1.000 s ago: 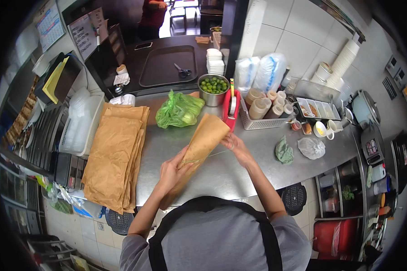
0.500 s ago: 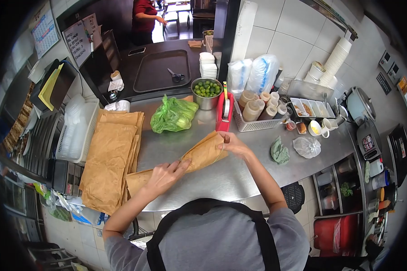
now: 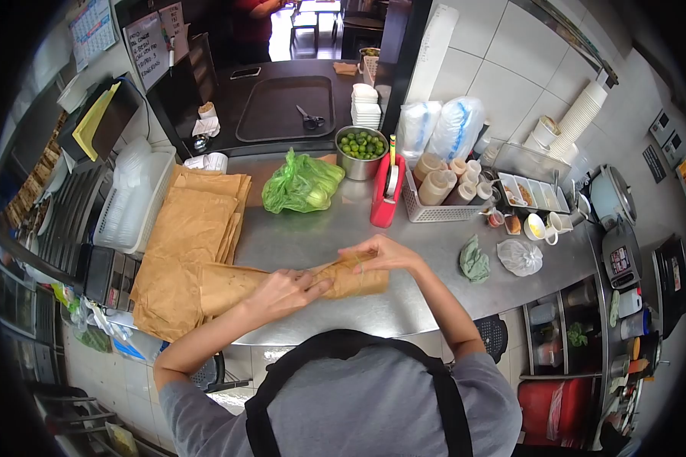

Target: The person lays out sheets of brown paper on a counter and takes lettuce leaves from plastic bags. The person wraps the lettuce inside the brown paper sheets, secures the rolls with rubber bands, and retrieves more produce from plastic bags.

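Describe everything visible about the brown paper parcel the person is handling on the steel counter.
The brown paper parcel is a long, flattened wrap of tan, creased kraft-looking paper lying roughly lengthwise across the front of the stainless steel counter. Its left end overlaps the stack of brown paper sheets. The left hand presses on its middle; the right hand grips its thicker right end, where a thin band seems to cross it. What is inside is hidden.

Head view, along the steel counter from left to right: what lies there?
Stack of brown paper sheets → left hand → rolled brown paper parcel under right hand → crumpled green bag → clear knotted bag.
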The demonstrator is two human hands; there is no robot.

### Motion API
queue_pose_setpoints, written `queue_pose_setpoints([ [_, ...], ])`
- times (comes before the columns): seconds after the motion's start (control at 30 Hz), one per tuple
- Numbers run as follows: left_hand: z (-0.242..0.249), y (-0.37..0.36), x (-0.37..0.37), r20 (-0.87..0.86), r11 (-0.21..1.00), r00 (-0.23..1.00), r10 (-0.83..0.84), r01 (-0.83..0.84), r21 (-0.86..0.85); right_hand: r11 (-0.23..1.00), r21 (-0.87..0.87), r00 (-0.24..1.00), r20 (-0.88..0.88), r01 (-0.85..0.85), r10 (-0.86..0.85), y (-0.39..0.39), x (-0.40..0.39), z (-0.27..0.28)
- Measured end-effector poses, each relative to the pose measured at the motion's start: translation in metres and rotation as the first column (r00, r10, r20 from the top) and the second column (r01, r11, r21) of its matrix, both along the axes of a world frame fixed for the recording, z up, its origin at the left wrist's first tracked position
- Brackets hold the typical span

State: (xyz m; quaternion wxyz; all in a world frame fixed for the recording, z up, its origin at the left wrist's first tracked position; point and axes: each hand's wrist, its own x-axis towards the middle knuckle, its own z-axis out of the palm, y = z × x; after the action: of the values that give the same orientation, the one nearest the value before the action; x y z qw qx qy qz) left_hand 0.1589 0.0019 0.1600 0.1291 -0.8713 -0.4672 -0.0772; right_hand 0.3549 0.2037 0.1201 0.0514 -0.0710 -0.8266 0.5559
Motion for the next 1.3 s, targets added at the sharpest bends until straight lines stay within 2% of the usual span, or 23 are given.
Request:
queue_pose_setpoints([
  [0.07, -0.005, 0.002, 0.012, -0.013, 0.996, 0.996, -0.083, 0.083, -0.028, 0.985, 0.104, 0.985, 0.112, -0.141, 0.129, -0.010, -0.006, 0.007],
  [0.13, -0.011, 0.004, 0.027, -0.056, 0.984, 0.986, -0.158, 0.152, -0.098, 0.951, 0.114, 0.948, 0.180, -0.286, 0.264, -0.021, -0.024, 0.008],
  [0.17, -0.015, 0.001, 0.029, -0.071, 0.987, 0.987, -0.142, 0.135, -0.087, 0.927, 0.118, 0.922, 0.211, -0.355, 0.326, -0.027, -0.033, 0.007],
  [0.23, -0.024, -0.001, 0.036, -0.107, 0.990, 0.985, -0.135, 0.130, -0.045, 0.924, 0.040, 0.911, 0.189, -0.379, 0.366, -0.034, -0.037, 0.004],
  [0.27, -0.032, 0.000, 0.033, -0.034, 0.990, 0.990, -0.140, 0.139, -0.037, 0.929, 0.009, 0.916, 0.173, -0.370, 0.363, -0.033, -0.036, 0.005],
  [0.37, -0.043, 0.006, 0.038, -0.003, 0.994, 0.994, -0.107, 0.108, 0.010, 0.936, 0.018, 0.929, 0.135, -0.350, 0.345, -0.031, -0.033, -0.005],
  [0.47, -0.042, 0.013, 0.045, 0.032, 0.956, 0.988, -0.151, 0.154, -0.250, 0.847, -0.217, 0.816, 0.235, -0.485, 0.528, -0.009, -0.030, -0.030],
  [0.57, -0.046, 0.027, 0.055, 0.240, 0.924, 0.958, -0.155, 0.226, -0.307, 0.871, -0.234, 0.846, 0.228, -0.432, 0.481, 0.016, -0.002, -0.029],
  [0.67, -0.027, 0.042, 0.080, 0.436, 0.867, 0.900, 0.014, 0.207, -0.454, 0.941, -0.292, 0.946, 0.219, -0.169, 0.238, 0.042, 0.051, -0.002],
  [0.7, -0.030, 0.053, 0.084, 0.512, 0.866, 0.859, 0.005, 0.252, -0.432, 0.983, -0.184, 0.984, 0.176, 0.017, 0.016, 0.068, 0.075, -0.020],
  [0.73, -0.041, 0.067, 0.090, 0.587, 0.866, 0.810, 0.001, 0.293, -0.406, 0.974, -0.086, 0.974, 0.111, 0.208, -0.198, 0.101, 0.105, -0.055],
  [0.77, -0.052, 0.081, 0.096, 0.658, 0.866, 0.753, 0.002, 0.327, -0.378, 0.833, 0.252, 0.844, 0.095, 0.492, -0.528, 0.125, 0.142, -0.085],
  [0.8, -0.061, 0.097, 0.104, 0.706, 0.865, 0.708, 0.018, 0.343, -0.365, 0.475, 0.686, 0.560, 0.118, 0.551, -0.820, 0.115, 0.177, -0.082],
  [0.83, -0.069, 0.115, 0.115, 0.751, 0.866, 0.660, 0.031, 0.357, -0.350, 0.247, 0.892, 0.317, 0.125, 0.379, -0.940, 0.094, 0.204, -0.082],
  [0.87, -0.073, 0.133, 0.125, 0.790, 0.868, 0.611, 0.044, 0.368, -0.333, 0.311, 0.897, 0.267, 0.231, 0.314, -0.936, 0.097, 0.239, -0.118],
  [0.9, -0.072, 0.151, 0.136, 0.771, 0.837, 0.626, 0.117, 0.355, -0.415, 0.259, 0.807, 0.329, 0.086, 0.530, -0.940, 0.088, 0.272, -0.149],
  [0.93, -0.072, 0.170, 0.148, 0.746, 0.800, 0.640, 0.186, 0.342, -0.493, 0.176, 0.814, 0.247, 0.041, 0.553, -0.968, 0.082, 0.295, -0.168],
  [0.97, -0.076, 0.190, 0.161, 0.756, 0.773, 0.619, 0.212, 0.367, -0.518, 0.087, 0.821, 0.165, -0.010, 0.564, -0.986, 0.085, 0.314, -0.172],
  [1.07, -0.114, 0.247, 0.203, 0.729, 0.673, 0.615, 0.301, 0.404, -0.619, 0.025, 0.794, 0.027, 0.011, 0.608, -1.000, 0.084, 0.349, -0.163],
  [1.17, -0.120, 0.269, 0.231, 0.661, 0.591, 0.636, 0.398, 0.373, -0.715, -0.111, 0.710, 0.051, -0.203, 0.695, -0.978, 0.069, 0.312, -0.128],
  [1.2, -0.120, 0.274, 0.240, 0.636, 0.566, 0.636, 0.438, 0.354, -0.744, -0.095, 0.629, 0.114, -0.284, 0.772, -0.952, 0.058, 0.295, -0.116],
  [1.23, -0.121, 0.278, 0.247, 0.651, 0.601, 0.637, 0.414, 0.346, -0.720, -0.058, 0.540, 0.172, -0.366, 0.839, -0.914, 0.046, 0.275, -0.112],
  [1.3, -0.129, 0.287, 0.255, 0.674, 0.674, 0.634, 0.379, 0.311, -0.671, -0.008, 0.611, 0.314, -0.418, 0.792, -0.853, 0.029, 0.238, -0.122],
])
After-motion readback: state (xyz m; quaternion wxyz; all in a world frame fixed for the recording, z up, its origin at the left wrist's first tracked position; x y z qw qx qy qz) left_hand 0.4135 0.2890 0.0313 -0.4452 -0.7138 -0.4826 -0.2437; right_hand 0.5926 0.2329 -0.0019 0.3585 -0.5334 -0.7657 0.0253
